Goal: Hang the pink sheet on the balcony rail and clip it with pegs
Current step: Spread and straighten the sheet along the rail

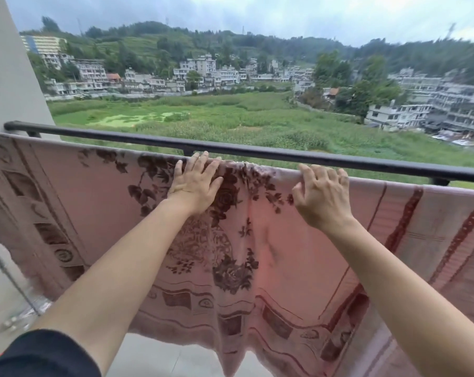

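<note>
The pink sheet [271, 240] hangs lengthwise along the balcony rail [284, 156], bunched between your hands: your left hand [195, 183] presses it with flat, spread fingers, your right hand [323, 194] curls over its top edge, with no peg visible.

pink sheet [271, 240] — dark maroon roses; black rail [257, 152]

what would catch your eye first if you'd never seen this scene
Most striking is the big pink sheet with dark floral print, draped along the balcony below the black rail. At its top edge the left hand lies flat on the cloth, while the right hand curls over the edge. No pegs are visible; beyond the rail lie a green field and hillside buildings.
</note>
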`<state>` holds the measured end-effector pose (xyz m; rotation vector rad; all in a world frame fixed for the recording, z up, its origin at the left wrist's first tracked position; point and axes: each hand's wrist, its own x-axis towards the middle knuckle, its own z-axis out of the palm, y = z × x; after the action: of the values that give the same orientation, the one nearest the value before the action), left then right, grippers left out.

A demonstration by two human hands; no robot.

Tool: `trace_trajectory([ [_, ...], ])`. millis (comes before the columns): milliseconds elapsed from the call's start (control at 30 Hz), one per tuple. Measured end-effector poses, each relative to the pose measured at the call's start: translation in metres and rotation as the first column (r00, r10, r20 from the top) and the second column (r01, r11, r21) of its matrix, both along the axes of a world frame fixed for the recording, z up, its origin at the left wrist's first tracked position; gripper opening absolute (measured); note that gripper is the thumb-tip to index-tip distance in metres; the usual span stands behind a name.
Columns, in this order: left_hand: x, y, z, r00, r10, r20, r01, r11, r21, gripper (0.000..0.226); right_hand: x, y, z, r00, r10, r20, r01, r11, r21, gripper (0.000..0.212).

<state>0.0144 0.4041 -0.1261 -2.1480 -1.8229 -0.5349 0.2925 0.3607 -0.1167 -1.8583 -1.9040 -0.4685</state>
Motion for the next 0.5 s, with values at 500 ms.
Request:
trace_trajectory([
  [500,-0.252,0.075,-0.009,0.995,0.063,0.08,-0.071,0.992,0.106,0.059,-0.268,0.097,0.01,0.986,0.168,-0.025,-0.161,0.972,0.173,0.042],
])
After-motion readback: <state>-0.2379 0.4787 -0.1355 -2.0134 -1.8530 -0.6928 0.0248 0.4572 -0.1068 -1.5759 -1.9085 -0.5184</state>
